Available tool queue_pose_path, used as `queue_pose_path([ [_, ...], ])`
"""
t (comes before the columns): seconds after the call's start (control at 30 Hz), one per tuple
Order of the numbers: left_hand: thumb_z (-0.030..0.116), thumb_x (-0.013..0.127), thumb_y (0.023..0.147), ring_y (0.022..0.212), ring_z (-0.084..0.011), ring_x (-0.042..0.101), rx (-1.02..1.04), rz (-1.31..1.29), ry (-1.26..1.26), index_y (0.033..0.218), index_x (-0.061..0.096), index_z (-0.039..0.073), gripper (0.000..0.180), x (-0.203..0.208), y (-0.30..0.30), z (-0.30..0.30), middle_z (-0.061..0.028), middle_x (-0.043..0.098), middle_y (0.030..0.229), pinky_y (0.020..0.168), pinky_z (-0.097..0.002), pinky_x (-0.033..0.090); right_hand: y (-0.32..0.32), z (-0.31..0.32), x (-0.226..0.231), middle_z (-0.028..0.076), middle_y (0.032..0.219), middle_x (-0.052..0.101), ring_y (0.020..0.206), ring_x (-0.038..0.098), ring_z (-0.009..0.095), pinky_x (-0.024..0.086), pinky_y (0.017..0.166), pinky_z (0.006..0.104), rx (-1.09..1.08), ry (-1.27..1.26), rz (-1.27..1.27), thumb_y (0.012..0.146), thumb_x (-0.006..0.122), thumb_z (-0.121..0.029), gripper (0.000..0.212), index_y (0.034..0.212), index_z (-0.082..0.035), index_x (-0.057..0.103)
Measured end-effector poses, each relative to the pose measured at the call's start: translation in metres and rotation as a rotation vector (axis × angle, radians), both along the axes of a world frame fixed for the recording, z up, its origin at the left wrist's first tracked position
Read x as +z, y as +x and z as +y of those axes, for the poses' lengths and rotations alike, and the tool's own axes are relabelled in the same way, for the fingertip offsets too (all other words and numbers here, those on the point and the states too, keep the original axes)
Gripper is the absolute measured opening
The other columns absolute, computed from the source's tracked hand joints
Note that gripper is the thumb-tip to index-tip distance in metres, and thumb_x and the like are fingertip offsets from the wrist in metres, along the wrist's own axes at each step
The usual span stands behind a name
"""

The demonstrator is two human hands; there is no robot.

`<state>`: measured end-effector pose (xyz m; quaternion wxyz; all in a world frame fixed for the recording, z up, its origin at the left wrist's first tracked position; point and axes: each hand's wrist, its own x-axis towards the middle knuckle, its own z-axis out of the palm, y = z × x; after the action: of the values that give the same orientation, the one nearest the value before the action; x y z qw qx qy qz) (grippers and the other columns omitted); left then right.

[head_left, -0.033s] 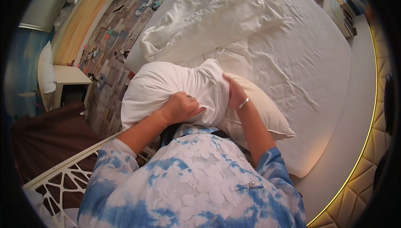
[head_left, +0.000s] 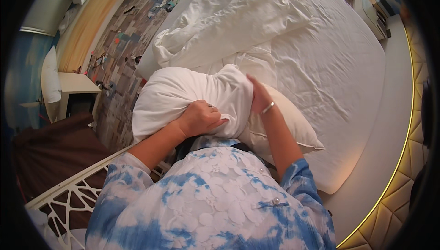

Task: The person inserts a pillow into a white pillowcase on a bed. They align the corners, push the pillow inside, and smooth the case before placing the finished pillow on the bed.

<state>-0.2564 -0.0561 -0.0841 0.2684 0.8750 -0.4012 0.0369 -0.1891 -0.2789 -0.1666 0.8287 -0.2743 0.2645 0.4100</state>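
Observation:
A white pillowcase (head_left: 172, 87) covers the left part of a cream pillow (head_left: 286, 117), whose right end sticks out uncovered. My left hand (head_left: 200, 118) is closed on the gathered fabric of the case, and creases fan out from its grip. At the edge of the case, my right hand (head_left: 260, 96) stands with its fingers stretched out and pressed lightly against the cloth, a bracelet on the wrist. Part of that hand's fingers is hidden from view. The pillow rests against my front, over the near side of the bed.
A rumpled white duvet (head_left: 233, 16) lies across the bed; the sheet (head_left: 339, 89) spreads to the right. At the left stand a bedside cabinet (head_left: 78, 83) with another pillow (head_left: 51, 78), brown fabric (head_left: 59, 142) and a white lattice panel (head_left: 75, 204). A padded, lit headboard (head_left: 394, 190) curves at right.
My right hand has shifted up a little along the case edge, and its fingers are straighter. The left hand keeps its grip on the pillowcase.

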Motion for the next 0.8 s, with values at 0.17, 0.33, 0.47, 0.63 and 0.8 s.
queue_pose_path([
  [0.17,0.019,0.076,0.07,0.048,-0.0164,0.049,-0.013,-0.238,-0.018,0.057,0.044,0.012,0.035,0.051,0.034,-0.025,-0.0003,0.045,0.055,0.05,-0.03,0.042,0.019,-0.057,0.048,0.013,0.112,0.064,0.103,0.062,0.027,0.047,0.094,0.0424,-0.371,0.175,-0.42,0.098,0.042,-0.04,0.046,0.116,-0.002,0.058],
  [0.33,0.022,0.074,0.07,0.053,-0.0165,0.054,-0.027,-0.234,0.005,0.061,0.047,0.013,0.03,0.05,0.045,-0.02,0.0006,0.045,0.056,0.056,-0.0292,0.046,-0.035,-0.043,0.11,0.015,0.123,0.058,0.112,0.057,0.028,0.046,0.097,0.0425,-0.579,0.099,-0.448,0.098,0.044,-0.036,0.044,0.129,-0.005,0.049],
  [0.47,0.026,0.072,0.071,0.061,-0.0239,0.061,-0.032,-0.067,0.158,0.065,0.054,0.011,0.024,-0.022,0.047,0.014,-0.0038,0.056,0.063,0.06,-0.0349,0.049,-0.09,-0.016,0.048,0.013,0.11,0.065,0.103,0.062,0.026,0.048,0.088,0.0373,0.024,-0.501,-0.499,0.093,0.057,-0.036,0.04,0.117,-0.004,0.059],
  [0.63,0.027,0.067,0.08,0.072,-0.0324,0.062,0.152,0.266,0.264,0.074,0.059,0.006,0.023,-0.097,0.037,0.019,-0.0119,0.062,0.076,0.067,-0.0405,0.049,-0.129,-0.006,-0.034,0.023,0.1,0.066,0.096,0.061,0.038,0.047,0.083,0.0402,0.542,-0.933,-0.722,0.088,0.06,-0.04,0.044,0.109,-0.002,0.063],
  [0.8,0.034,0.063,0.085,0.076,-0.0384,0.059,0.387,0.528,0.056,0.082,0.06,0.003,0.032,-0.092,0.047,-0.065,-0.0193,0.063,0.085,0.069,-0.0419,0.047,-0.115,-0.008,-0.03,0.021,0.092,0.067,0.081,0.063,0.035,0.049,0.076,0.0386,0.755,-0.885,-0.702,0.086,0.061,-0.043,0.047,0.101,0.001,0.065],
])
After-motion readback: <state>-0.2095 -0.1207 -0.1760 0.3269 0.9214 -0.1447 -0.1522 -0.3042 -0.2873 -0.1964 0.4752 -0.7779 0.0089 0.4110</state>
